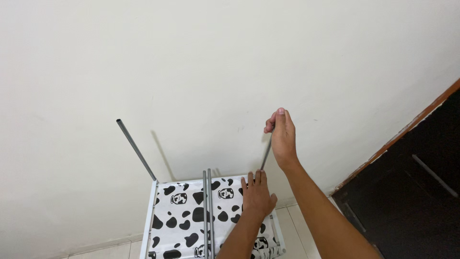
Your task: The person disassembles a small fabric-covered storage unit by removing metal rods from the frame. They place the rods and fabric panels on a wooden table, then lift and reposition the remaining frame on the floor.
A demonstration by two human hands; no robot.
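Shelf [191, 216] with a cow-print fabric surface is occupying the lower centre of the frame, its covering smooth and white with black blotches, stretched inside a white metal frame [151, 211]; its lower part is running off the bottom edge. Behind it, a plain cream wall [191, 72] is filling most of the view, matt and unmarked. At the right, a dark door [417, 192] with a brown wooden edge is standing partly out of frame. A strip of pale floor tile [115, 249] is showing at the lower left.

Grey metal tubes, four counted, all thin and round: one [137, 149] is leaning up and left from the shelf's rear left corner, its open end visible; two [207, 211] are lying side by side down the middle of the fabric, their lower ends cut off; the fourth [266, 154] is rising at the rear right corner, its top hidden inside the fist.

Right hand [282, 136] is clamping closed around the upper end of that fourth tube, at centre right. Left hand [257, 194] is pressing flat on the fabric, fingers spread and extended, gripping nothing. The joint at the tube's base is hard to make out.
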